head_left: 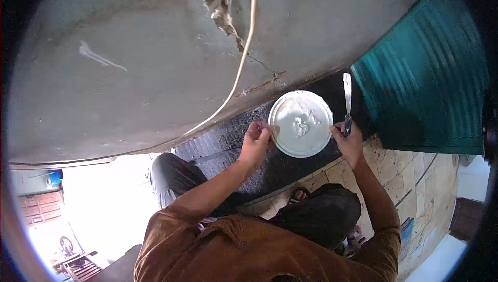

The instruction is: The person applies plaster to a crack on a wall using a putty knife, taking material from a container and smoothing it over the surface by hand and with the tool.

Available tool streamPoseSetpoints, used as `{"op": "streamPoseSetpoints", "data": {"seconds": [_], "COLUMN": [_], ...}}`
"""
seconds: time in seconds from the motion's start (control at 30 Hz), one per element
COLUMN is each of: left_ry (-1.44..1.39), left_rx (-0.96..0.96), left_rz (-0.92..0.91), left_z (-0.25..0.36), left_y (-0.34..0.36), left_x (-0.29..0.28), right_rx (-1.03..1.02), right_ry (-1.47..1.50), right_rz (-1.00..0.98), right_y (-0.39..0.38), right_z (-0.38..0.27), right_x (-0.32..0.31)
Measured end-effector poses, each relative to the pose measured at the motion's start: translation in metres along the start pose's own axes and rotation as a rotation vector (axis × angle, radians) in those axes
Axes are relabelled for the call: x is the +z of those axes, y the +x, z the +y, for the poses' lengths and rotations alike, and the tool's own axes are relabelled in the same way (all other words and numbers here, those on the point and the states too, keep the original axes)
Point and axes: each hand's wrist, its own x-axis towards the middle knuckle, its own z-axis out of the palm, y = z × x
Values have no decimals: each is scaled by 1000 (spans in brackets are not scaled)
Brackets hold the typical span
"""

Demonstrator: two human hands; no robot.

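Observation:
A round white tub or lid (300, 107) lies in front of me, with lumps of white paste (300, 126) on its pale surface. At its left rim is my left hand (254, 141), fingers closed in a pinch. A thin, pale brownish piece shows between that hand and the rim, too small to tell what it is. My right hand (349, 139) is closed around the dark handle of a putty knife (347, 95). Its narrow blade points away from me and is smeared white. The right thumb reaches the tub's right rim.
A grey wall (145, 74) with a ragged crack rises ahead, and a cream cable (239, 69) runs down it. At right stands a green corrugated sheet (425, 80). Below lies a dark ledge (218, 150), beside a tiled floor (399, 170). Bright open daylight is at left.

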Motion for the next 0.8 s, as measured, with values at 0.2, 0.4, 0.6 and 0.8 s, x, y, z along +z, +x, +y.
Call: {"op": "streamPoseSetpoints", "data": {"seconds": [0.2, 0.4, 0.6, 0.8], "left_ry": [-274, -339, -249, -245], "left_rx": [-37, -110, 5, 21], "left_rz": [31, -109, -20, -16], "left_z": [44, 74, 89, 95], "left_y": [-31, -51, -59, -63], "left_x": [6, 3, 12, 12], "right_rx": [23, -40, -87, -29], "right_ry": [89, -35, 28, -267], "right_rz": [-33, -90, -91, -86], "right_y": [-18, -27, -32, -47], "right_z": [-63, -98, -103, -125], "right_x": [-7, -5, -7, -44]}}
